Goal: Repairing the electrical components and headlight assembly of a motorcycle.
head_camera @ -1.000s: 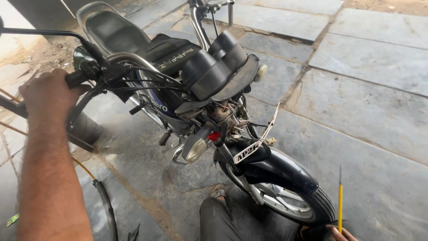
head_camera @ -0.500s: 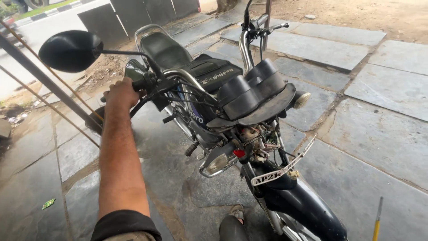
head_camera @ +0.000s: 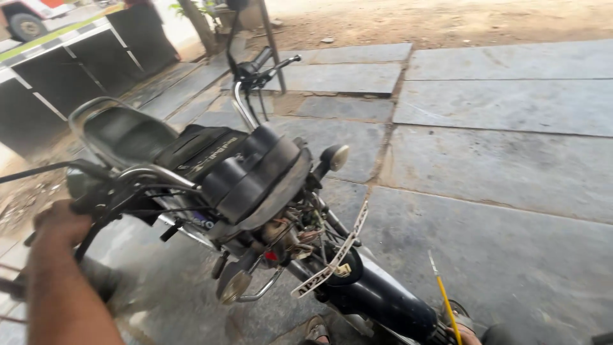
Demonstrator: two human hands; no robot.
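The left hand [head_camera: 57, 225] is closed around the near black rubber handlebar grip [head_camera: 86, 206] of a dark, dusty motorcycle [head_camera: 255, 191]. The fingers wrap over the grip, so most of the grip is hidden under them. A thin black mirror stalk [head_camera: 45, 170] sticks out just above the hand and runs off to the left.

To the right of the held grip sits the round black instrument cluster [head_camera: 255, 176]. Under the cluster hangs a loose bunch of wires [head_camera: 294, 230], with no headlamp cover over them. A white number plate [head_camera: 335, 252] leans at a slant below the wires, and the shiny dark front mudguard [head_camera: 377, 297] lies under the plate. Behind the cluster are the black fuel tank [head_camera: 198, 150] and the long black seat [head_camera: 121, 134]. The far handlebar end [head_camera: 265, 62] points up and away, well apart from the held grip.

The right hand [head_camera: 465, 333] shows only a little at the bottom edge, far to the right of the grip. A thin yellow stick-like tool [head_camera: 442, 294] rises from it. I cannot tell how the fingers close on the tool. The motorcycle stands on grey stone floor slabs [head_camera: 511, 166].
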